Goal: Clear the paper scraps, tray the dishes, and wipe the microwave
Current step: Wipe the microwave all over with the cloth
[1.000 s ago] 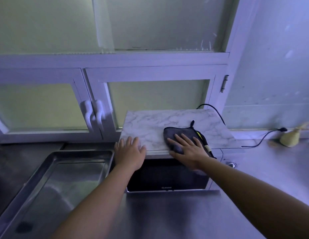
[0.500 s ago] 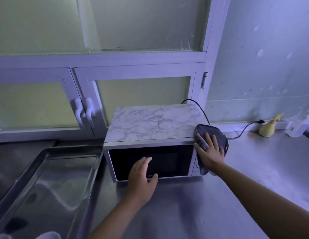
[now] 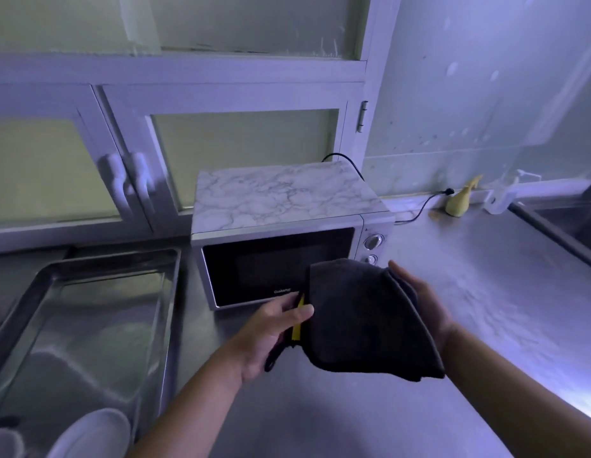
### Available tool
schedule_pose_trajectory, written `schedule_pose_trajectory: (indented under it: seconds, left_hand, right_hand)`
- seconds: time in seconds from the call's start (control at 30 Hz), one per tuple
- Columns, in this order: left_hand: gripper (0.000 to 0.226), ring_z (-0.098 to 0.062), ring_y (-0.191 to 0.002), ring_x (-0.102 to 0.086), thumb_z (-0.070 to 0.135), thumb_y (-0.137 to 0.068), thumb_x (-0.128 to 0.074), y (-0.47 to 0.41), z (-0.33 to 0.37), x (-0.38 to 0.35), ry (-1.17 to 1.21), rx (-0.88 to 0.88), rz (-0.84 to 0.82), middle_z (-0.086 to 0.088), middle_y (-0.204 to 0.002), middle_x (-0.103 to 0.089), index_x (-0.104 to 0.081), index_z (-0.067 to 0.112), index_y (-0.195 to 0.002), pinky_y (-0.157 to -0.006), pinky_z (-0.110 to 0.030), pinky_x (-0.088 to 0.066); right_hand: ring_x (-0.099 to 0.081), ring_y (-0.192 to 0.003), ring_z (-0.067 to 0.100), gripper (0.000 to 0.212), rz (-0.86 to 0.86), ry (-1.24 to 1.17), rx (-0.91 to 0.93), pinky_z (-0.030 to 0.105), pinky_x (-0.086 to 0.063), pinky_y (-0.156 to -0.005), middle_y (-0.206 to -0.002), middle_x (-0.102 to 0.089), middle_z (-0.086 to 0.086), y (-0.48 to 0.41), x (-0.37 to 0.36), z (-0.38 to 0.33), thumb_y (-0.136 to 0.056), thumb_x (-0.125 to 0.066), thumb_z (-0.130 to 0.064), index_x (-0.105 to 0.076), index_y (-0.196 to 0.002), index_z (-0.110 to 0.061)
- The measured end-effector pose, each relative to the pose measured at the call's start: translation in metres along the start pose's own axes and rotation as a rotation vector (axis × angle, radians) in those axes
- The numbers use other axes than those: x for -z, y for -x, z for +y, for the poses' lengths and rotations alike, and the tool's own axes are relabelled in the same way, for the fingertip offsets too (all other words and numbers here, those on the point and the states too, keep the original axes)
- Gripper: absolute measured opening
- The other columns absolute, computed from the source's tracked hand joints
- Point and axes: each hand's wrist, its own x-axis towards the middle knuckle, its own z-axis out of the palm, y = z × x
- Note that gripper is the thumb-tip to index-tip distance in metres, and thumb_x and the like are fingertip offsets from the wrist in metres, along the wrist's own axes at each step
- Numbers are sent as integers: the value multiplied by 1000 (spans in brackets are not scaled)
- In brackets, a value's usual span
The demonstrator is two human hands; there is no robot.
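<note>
Grip: both hands grasp one dark grey cloth (image 3: pixel 360 322), held up off the counter (image 3: pixel 469 292).
- Left hand (image 3: pixel 271 332): thumb and fingers pinch the cloth's left edge, at a yellow tag (image 3: pixel 298 320) and a dark loop that hangs below it.
- Right hand (image 3: pixel 423 302): cupped round the cloth's right edge, thumb over the far corner, palm partly hidden by the fabric.
- Cloth: folded and drooping between the hands, just in front of the microwave's lower right corner; whether it touches the door cannot be told.
- Microwave (image 3: pixel 274 259): on the counter at centre, dark door closed, marble-patterned top (image 3: pixel 280 196), two knobs (image 3: pixel 373 241) on its right panel.
- Tray (image 3: pixel 29 292): metal, left of the microwave, just beside it.
- Dishes (image 3: pixel 92 434): white, rounded, at the near left edge, only partly in view.
- Cable (image 3: pixel 419 206): black, running from behind the microwave to the far wall.
- Yellow object (image 3: pixel 459 201): far right on the counter, against the wall; kind unclear.
- Cabinet doors (image 3: pixel 241 150): pale frames with frosted panes, behind the microwave.
</note>
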Motion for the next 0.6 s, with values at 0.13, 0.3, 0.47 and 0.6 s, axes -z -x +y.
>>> schedule_pose_trajectory:
  seconds: [0.13,0.3,0.47,0.6]
  left_hand:
    - [29,-30,-115,-66,14,-91,-70,-2,-12,-4,-48,-30,127,-12,-123,-70,-70,15,-120,-89,-35,-57]
    - [24,-24,-100,-71,4,-94,-60,-1,-43,-2,-124,20,301,-8,-108,-76,-75,19,-107,-87,-36,-55]
    - [23,-23,-94,-71,1,-93,-61,14,-60,9,-216,108,392,-10,-105,-76,-74,16,-104,-85,-36,-54]
    - [34,-19,-108,-69,0,-96,-57,21,-54,20,-251,33,400,-1,-114,-74,-67,22,-121,-90,-31,-54]
  right_hand:
    - [-72,-88,35,53,194,22,43,43,-55,-82,-99,-74,19,8,-2,23,-83,-59,-51,-76,-101,-3]
    - [-71,-89,39,57,393,-127,-48,48,-49,-94,-96,-74,19,13,16,81,-80,-64,-60,-77,-88,-4]
    - [-72,-80,36,27,364,-70,-89,45,-55,-81,-96,-73,21,13,8,113,-75,-71,-21,-68,-98,-6]
    - [-72,-92,40,34,332,-82,-65,47,-55,-84,-111,-71,24,1,1,106,-87,-64,-30,-73,-107,-5]
